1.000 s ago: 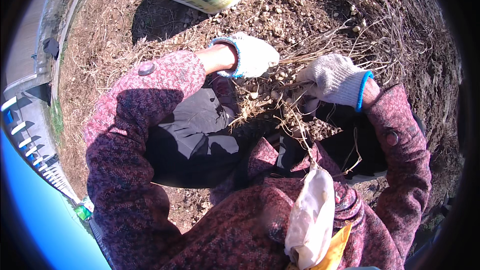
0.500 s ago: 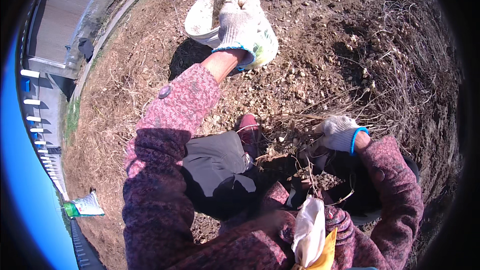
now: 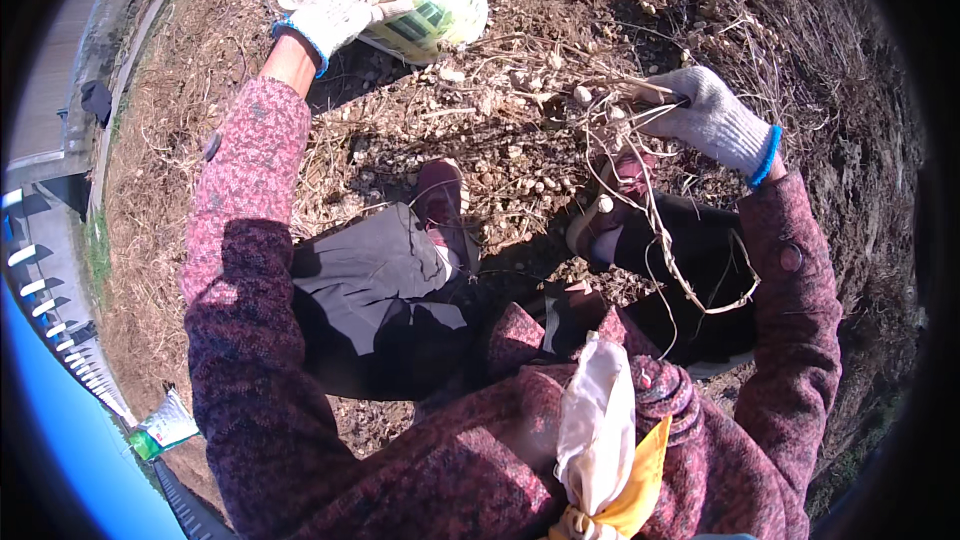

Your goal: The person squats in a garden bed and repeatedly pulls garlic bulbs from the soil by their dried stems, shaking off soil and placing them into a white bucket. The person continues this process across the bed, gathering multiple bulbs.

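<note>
My left hand (image 3: pixel 352 5), in a white knitted glove with a blue cuff edge, is at the white bucket (image 3: pixel 435 10) at the far left. Its fingers are stretched out against or just in front of the bucket's side, and it holds nothing that I can see. My right hand (image 3: pixel 712 118), gloved alike, is closed around the dry stems of a peanut plant (image 3: pixel 655 215). Thin roots and a few pale pods dangle from the plant over my right shoe. The bucket's contents are hidden.
Brown soil with scattered peanuts (image 3: pixel 530 185) lies between and ahead of my maroon shoes (image 3: pixel 440 198). Dry uprooted plants (image 3: pixel 800 70) are heaped on the right. A white and green sack (image 3: pixel 168 427) stands at far left, near a paved strip.
My left hand has come out of the bucket's mouth to its side, fingers now extended. My right hand has raised the peanut plant off the ground. The whole view has shifted.
</note>
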The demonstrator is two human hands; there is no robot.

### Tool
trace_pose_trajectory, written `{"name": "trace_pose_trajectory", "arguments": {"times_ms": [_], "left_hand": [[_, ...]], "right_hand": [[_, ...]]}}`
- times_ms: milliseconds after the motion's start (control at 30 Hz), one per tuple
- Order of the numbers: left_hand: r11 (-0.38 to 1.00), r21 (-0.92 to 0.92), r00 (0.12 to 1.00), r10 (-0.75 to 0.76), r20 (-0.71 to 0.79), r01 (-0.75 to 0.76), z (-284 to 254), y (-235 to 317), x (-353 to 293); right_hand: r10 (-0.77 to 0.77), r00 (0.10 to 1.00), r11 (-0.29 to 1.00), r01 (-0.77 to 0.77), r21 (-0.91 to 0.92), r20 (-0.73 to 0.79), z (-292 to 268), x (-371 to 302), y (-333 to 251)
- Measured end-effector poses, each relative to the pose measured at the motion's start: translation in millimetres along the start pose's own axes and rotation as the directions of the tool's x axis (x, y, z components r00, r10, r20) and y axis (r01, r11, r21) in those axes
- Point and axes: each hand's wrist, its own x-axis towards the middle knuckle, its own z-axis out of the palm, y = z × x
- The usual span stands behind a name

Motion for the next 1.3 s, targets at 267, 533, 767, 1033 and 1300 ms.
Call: {"name": "trace_pose_trajectory", "arguments": {"times_ms": [267,533,767,1033,1300], "left_hand": [[0.947,-0.267,0.98,-0.197,-0.039,0.18,75.7,-33.8,-28.1],[0.969,-0.237,0.993,-0.087,-0.077,0.066,95.0,-47.2,-22.8],[0.903,-0.418,0.991,-0.055,0.125,0.103,89.9,-37.0,-29.6],[0.992,-0.015,0.928,-0.112,0.354,0.125,150.0,-28.5,-52.7],[0.988,0.155,0.867,-0.069,0.493,-0.01,163.3,-28.1,-60.0]], "right_hand": [[0.128,0.978,0.966,-0.085,0.243,-0.167,-17.8,-9.7,-4.4],[0.06,0.995,0.983,-0.044,0.177,-0.085,-32.1,-17.1,3.7],[-0.438,0.898,0.828,0.385,-0.407,-0.042,-23.5,-9.0,6.1],[-0.593,0.805,0.673,0.501,-0.544,0.009,-1.7,-0.8,13.4],[-0.407,0.888,0.913,0.39,0.118,0.214,20.4,9.7,32.6]]}}
